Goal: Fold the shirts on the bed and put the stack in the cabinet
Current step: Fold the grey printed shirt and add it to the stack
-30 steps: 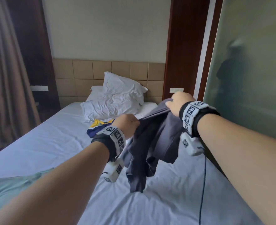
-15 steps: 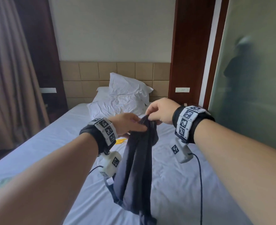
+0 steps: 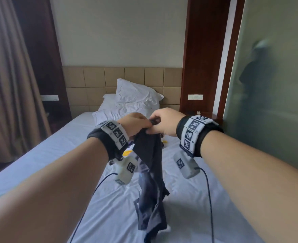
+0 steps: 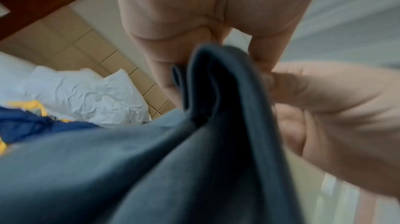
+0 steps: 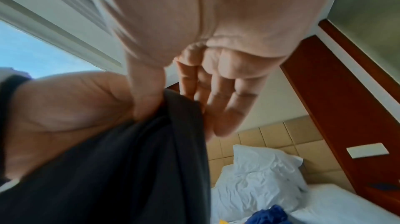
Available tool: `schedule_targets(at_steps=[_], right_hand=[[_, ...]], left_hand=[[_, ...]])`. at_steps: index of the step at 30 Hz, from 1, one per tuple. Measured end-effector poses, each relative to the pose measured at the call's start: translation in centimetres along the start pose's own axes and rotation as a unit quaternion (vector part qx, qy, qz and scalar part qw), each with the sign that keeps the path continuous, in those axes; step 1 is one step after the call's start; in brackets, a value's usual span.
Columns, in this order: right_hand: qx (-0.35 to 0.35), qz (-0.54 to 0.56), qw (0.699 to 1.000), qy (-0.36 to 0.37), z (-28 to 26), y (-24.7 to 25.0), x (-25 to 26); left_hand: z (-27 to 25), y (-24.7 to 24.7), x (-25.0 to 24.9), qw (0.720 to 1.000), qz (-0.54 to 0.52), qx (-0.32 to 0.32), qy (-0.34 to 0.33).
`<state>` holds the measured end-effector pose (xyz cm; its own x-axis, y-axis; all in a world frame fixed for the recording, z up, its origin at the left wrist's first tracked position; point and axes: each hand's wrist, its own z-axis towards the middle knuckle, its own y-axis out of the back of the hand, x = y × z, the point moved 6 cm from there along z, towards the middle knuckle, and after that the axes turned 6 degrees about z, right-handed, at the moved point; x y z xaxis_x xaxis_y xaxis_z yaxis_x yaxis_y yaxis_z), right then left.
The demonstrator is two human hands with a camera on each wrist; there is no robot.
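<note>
A dark grey shirt [image 3: 150, 186] hangs bunched in a narrow strip, with its lower end on the white bed [image 3: 48, 155]. My left hand [image 3: 136, 123] and right hand [image 3: 164, 123] hold its top edge side by side, almost touching. In the left wrist view the left fingers [image 4: 164, 77] pinch a fold of the shirt [image 4: 216, 90]. The right thumb [image 5: 147, 94] presses the shirt [image 5: 129, 159] against the straighter fingers behind it. A crumpled blue and yellow shirt [image 4: 32, 123] lies on the bed beyond, mostly hidden in the head view.
White pillows [image 3: 132, 102] lean on the tan headboard [image 3: 113, 79]. A curtain [image 3: 9, 85] hangs at the left, and a frosted glass wall [image 3: 276, 85] and a wooden panel [image 3: 202, 58] stand close on the right. Cables [image 3: 209, 199] hang from both wrists over the bed.
My hands have come together from about a shirt's width apart. The grey shirt, spread between them a second ago, now hangs in a narrow bunch.
</note>
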<state>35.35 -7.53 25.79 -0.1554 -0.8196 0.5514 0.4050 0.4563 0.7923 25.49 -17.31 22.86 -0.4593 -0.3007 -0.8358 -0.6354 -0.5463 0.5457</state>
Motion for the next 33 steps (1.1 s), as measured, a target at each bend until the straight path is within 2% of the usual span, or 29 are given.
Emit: schedule_targets(at_steps=[1,3,5,8,11,13,16,18,21,24,28,30,33], right_hand=[[-0.023,0.008,1.000,0.003,0.1,0.5,0.0],[-0.054,0.029,0.998,0.006,0.1,1.5,-0.5],[-0.072,0.102,0.992,-0.004,-0.3,2.3,-1.3],[-0.112,0.211,0.971,-0.016,-1.1,3.2,-2.0],[-0.123,0.273,0.954,-0.027,-1.5,3.5,-2.7],[-0.124,0.270,0.954,-0.036,-1.8,3.9,-3.3],[-0.114,0.290,0.949,-0.054,-2.6,4.5,-4.1],[-0.113,0.284,0.949,-0.076,-3.5,5.2,-4.8],[-0.101,0.230,0.962,-0.112,-4.6,6.1,-6.5],[-0.104,0.133,0.977,-0.128,-5.0,7.0,-7.3],[-0.149,-0.012,0.982,-0.115,-5.1,8.5,-6.3],[-0.163,-0.036,0.978,-0.124,-5.2,9.3,-5.9],[-0.190,-0.013,0.974,-0.125,-5.5,10.1,-5.7]], left_hand=[[-0.1,-0.1,0.3,0.994,-0.108,0.025,0.021],[-0.7,-0.1,1.0,0.958,-0.279,0.047,0.051],[-0.8,0.1,2.5,0.941,-0.332,0.028,0.065],[-0.8,-0.9,5.3,0.967,-0.226,0.024,0.113],[-2.1,-3.7,5.9,0.972,-0.134,0.126,0.148],[-2.8,-5.0,5.2,0.967,-0.119,0.179,0.134],[-3.0,-4.9,4.1,0.964,-0.155,0.195,0.090],[-2.9,-4.0,3.4,0.963,-0.193,0.172,0.072],[-2.7,-2.1,2.5,0.963,-0.248,0.098,0.045],[-2.1,0.0,1.7,0.960,-0.277,0.020,0.024],[-2.0,1.6,0.2,0.955,-0.296,-0.036,0.011],[-2.3,2.7,-0.6,0.953,-0.294,-0.066,0.002],[-3.0,5.2,-0.8,0.956,-0.274,-0.109,-0.005]])
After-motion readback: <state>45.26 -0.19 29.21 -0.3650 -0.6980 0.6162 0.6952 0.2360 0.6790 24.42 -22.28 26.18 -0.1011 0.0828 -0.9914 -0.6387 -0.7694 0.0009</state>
